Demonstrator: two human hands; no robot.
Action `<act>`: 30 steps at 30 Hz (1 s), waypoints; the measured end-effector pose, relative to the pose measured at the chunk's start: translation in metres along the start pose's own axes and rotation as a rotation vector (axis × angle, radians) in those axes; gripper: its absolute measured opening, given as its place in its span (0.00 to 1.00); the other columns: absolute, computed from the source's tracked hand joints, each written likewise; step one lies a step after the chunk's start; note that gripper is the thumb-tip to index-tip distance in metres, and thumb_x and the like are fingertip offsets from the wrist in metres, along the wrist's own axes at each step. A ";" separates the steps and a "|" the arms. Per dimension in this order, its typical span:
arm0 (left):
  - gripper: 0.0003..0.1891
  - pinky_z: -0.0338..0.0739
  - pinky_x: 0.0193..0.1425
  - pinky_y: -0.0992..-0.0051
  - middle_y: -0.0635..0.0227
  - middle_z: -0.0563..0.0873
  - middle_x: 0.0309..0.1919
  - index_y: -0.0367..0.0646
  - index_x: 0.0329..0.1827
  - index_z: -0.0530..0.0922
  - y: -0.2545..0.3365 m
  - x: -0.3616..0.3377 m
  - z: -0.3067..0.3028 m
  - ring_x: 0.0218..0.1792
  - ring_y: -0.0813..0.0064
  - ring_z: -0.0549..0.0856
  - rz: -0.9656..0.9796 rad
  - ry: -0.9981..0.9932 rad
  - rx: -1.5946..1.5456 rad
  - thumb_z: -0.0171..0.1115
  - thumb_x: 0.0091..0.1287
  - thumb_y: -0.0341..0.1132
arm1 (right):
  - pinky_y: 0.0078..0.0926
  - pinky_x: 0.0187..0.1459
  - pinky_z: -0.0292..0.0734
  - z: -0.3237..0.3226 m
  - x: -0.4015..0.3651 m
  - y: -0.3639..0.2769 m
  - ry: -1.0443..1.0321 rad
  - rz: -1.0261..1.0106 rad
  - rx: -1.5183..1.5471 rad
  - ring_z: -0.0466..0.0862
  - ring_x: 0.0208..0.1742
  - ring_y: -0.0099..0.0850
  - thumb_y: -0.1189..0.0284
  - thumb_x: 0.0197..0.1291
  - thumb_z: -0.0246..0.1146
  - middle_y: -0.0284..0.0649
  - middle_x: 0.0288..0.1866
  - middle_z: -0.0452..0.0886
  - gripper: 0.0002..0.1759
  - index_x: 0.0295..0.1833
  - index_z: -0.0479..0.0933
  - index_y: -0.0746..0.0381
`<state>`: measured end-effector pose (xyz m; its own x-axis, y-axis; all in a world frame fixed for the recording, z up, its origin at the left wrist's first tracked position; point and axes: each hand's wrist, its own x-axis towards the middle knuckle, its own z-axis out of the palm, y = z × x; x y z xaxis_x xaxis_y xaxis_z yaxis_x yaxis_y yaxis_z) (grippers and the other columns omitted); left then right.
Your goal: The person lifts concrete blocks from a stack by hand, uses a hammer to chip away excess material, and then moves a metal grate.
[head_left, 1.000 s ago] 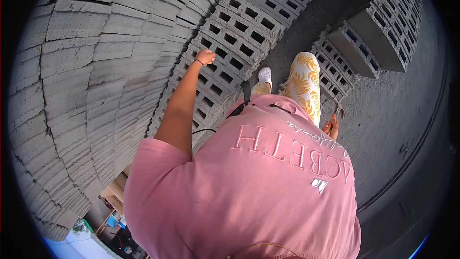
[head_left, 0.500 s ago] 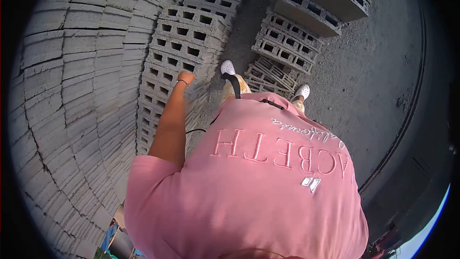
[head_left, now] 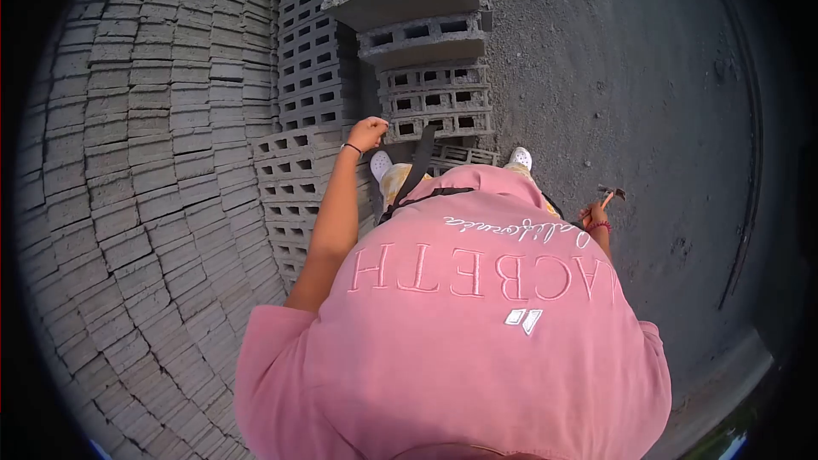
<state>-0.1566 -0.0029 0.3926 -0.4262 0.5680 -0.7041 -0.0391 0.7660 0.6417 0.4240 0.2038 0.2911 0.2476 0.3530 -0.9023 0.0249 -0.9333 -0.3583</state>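
Note:
My left hand (head_left: 368, 134), with a dark band at the wrist, is raised over the edge of a stack of hollow concrete blocks (head_left: 294, 167). Its fingers are curled together; a pale spot shows at the fingertips, too small to make out. On the other side of my body, my right hand (head_left: 594, 215) is closed round the handle of a small hammer-like tool (head_left: 607, 198) with a dark head. A red band circles that wrist, and the tool hangs above the grey ground.
More hollow blocks (head_left: 434, 101) stand in a pile just ahead of my feet, larger ones (head_left: 417, 0) beyond. A wall of tightly stacked solid-looking blocks (head_left: 153, 153) fills the left side. Gravelly ground (head_left: 579, 77) lies to the right, with a dark line along it.
The view has turned, so the piles ahead appear further left. My left hand has moved from the stack's block faces to beside the pile ahead. My right hand and its tool have come into view.

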 end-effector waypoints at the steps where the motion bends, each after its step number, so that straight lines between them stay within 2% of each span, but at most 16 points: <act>1: 0.11 0.70 0.21 0.81 0.72 0.75 0.19 0.40 0.39 0.76 0.022 0.004 -0.010 0.18 0.83 0.74 0.066 0.062 0.035 0.55 0.56 0.37 | 0.29 0.17 0.70 0.000 -0.006 -0.016 -0.082 0.094 0.038 0.72 0.15 0.33 0.74 0.54 0.49 0.44 0.20 0.72 0.06 0.31 0.66 0.67; 2: 0.11 0.70 0.22 0.82 0.72 0.75 0.20 0.39 0.39 0.76 0.041 0.007 -0.020 0.19 0.83 0.74 0.136 0.119 0.067 0.54 0.57 0.36 | 0.29 0.16 0.70 0.003 -0.001 -0.017 -0.101 0.094 0.026 0.71 0.15 0.32 0.74 0.54 0.49 0.43 0.19 0.71 0.06 0.31 0.66 0.67; 3: 0.11 0.70 0.22 0.82 0.71 0.76 0.20 0.39 0.38 0.76 0.053 0.012 -0.031 0.19 0.84 0.74 0.125 0.127 0.073 0.54 0.57 0.36 | 0.29 0.16 0.70 0.004 0.006 -0.018 -0.119 0.091 0.017 0.71 0.14 0.32 0.74 0.55 0.49 0.42 0.18 0.70 0.06 0.30 0.65 0.66; 6: 0.11 0.69 0.20 0.83 0.72 0.76 0.19 0.41 0.38 0.76 0.053 0.046 -0.067 0.18 0.84 0.74 0.068 0.029 0.132 0.55 0.57 0.37 | 0.29 0.15 0.69 0.022 0.014 -0.006 -0.168 0.066 0.006 0.69 0.13 0.31 0.73 0.57 0.49 0.39 0.16 0.66 0.07 0.29 0.64 0.66; 7: 0.11 0.67 0.18 0.83 0.72 0.77 0.18 0.44 0.38 0.76 0.044 0.064 -0.079 0.16 0.85 0.74 0.014 0.011 0.173 0.55 0.56 0.38 | 0.26 0.14 0.67 0.036 0.004 0.007 -0.137 0.007 -0.038 0.67 0.12 0.28 0.77 0.52 0.50 0.37 0.16 0.68 0.02 0.32 0.66 0.61; 10: 0.11 0.67 0.17 0.83 0.73 0.77 0.18 0.45 0.38 0.76 0.019 0.093 -0.107 0.15 0.85 0.74 -0.039 -0.035 0.180 0.54 0.56 0.39 | 0.28 0.14 0.68 0.107 -0.044 0.047 0.013 -0.099 0.171 0.68 0.12 0.28 0.79 0.50 0.49 0.38 0.16 0.66 0.02 0.31 0.64 0.65; 13: 0.11 0.67 0.17 0.81 0.72 0.78 0.18 0.45 0.38 0.76 -0.031 0.106 -0.142 0.15 0.83 0.74 -0.100 -0.175 0.251 0.55 0.55 0.38 | 0.26 0.14 0.68 0.162 -0.090 0.078 -0.102 -0.092 0.419 0.69 0.13 0.28 0.78 0.49 0.51 0.37 0.17 0.67 0.03 0.31 0.64 0.64; 15: 0.10 0.67 0.18 0.80 0.72 0.78 0.18 0.45 0.37 0.77 -0.077 0.123 -0.177 0.15 0.82 0.74 -0.077 -0.287 0.254 0.55 0.54 0.38 | 0.25 0.14 0.67 0.186 -0.115 0.091 -0.090 -0.021 0.349 0.69 0.13 0.27 0.78 0.49 0.51 0.37 0.17 0.68 0.03 0.31 0.64 0.64; 17: 0.11 0.67 0.18 0.79 0.72 0.78 0.18 0.46 0.36 0.77 -0.092 0.123 -0.208 0.15 0.81 0.74 -0.141 -0.242 0.437 0.54 0.53 0.39 | 0.23 0.14 0.67 0.202 -0.122 0.088 -0.112 -0.006 0.252 0.69 0.13 0.27 0.79 0.48 0.51 0.38 0.17 0.69 0.03 0.31 0.65 0.64; 19: 0.10 0.67 0.18 0.78 0.72 0.77 0.18 0.46 0.34 0.76 -0.085 0.110 -0.228 0.15 0.81 0.73 -0.332 -0.129 0.406 0.52 0.54 0.40 | 0.22 0.14 0.66 0.206 -0.124 0.090 -0.110 -0.052 0.194 0.69 0.13 0.26 0.81 0.46 0.52 0.37 0.17 0.69 0.05 0.30 0.65 0.62; 20: 0.11 0.67 0.16 0.75 0.72 0.75 0.17 0.47 0.40 0.75 -0.105 0.123 -0.239 0.15 0.80 0.72 -0.390 -0.075 0.318 0.53 0.57 0.40 | 0.22 0.14 0.65 0.203 -0.122 0.084 -0.113 -0.075 0.074 0.69 0.13 0.25 0.82 0.44 0.53 0.37 0.17 0.69 0.07 0.33 0.67 0.63; 21: 0.11 0.67 0.16 0.74 0.73 0.75 0.17 0.47 0.39 0.75 -0.113 0.131 -0.247 0.15 0.79 0.72 -0.441 -0.052 0.286 0.53 0.57 0.39 | 0.22 0.14 0.64 0.198 -0.115 0.080 -0.105 -0.104 0.004 0.68 0.13 0.25 0.82 0.44 0.53 0.36 0.17 0.69 0.10 0.36 0.68 0.65; 23: 0.10 0.67 0.16 0.77 0.73 0.75 0.17 0.48 0.39 0.75 -0.096 0.124 -0.234 0.14 0.81 0.72 -0.422 0.104 0.161 0.53 0.56 0.39 | 0.23 0.15 0.64 0.181 -0.092 0.076 -0.147 -0.149 -0.176 0.71 0.16 0.25 0.80 0.45 0.54 0.36 0.19 0.71 0.17 0.45 0.69 0.67; 26: 0.12 0.67 0.17 0.81 0.72 0.77 0.20 0.45 0.39 0.76 -0.046 0.108 -0.177 0.15 0.83 0.73 -0.312 0.231 -0.094 0.53 0.57 0.41 | 0.24 0.16 0.68 0.167 -0.098 0.033 -0.006 -0.260 -0.843 0.74 0.17 0.27 0.78 0.47 0.54 0.40 0.22 0.75 0.18 0.47 0.69 0.63; 28: 0.12 0.67 0.19 0.83 0.72 0.78 0.20 0.43 0.40 0.76 -0.027 0.113 -0.131 0.16 0.84 0.74 -0.255 0.069 -0.111 0.53 0.58 0.39 | 0.25 0.16 0.70 0.174 -0.122 -0.015 -0.047 -0.190 -0.945 0.75 0.17 0.28 0.76 0.48 0.53 0.42 0.24 0.76 0.18 0.48 0.69 0.62; 30: 0.12 0.68 0.21 0.84 0.72 0.78 0.21 0.42 0.41 0.76 -0.002 0.110 -0.082 0.17 0.83 0.74 -0.141 -0.149 0.050 0.53 0.59 0.37 | 0.26 0.15 0.72 0.170 -0.118 -0.030 -0.043 -0.166 -1.035 0.77 0.17 0.32 0.74 0.50 0.52 0.45 0.26 0.77 0.17 0.48 0.70 0.61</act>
<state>-0.2774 0.0330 0.3386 -0.2807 0.4899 -0.8254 -0.0425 0.8527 0.5206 0.2292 0.2014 0.3677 0.1312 0.4644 -0.8758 0.8764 -0.4673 -0.1165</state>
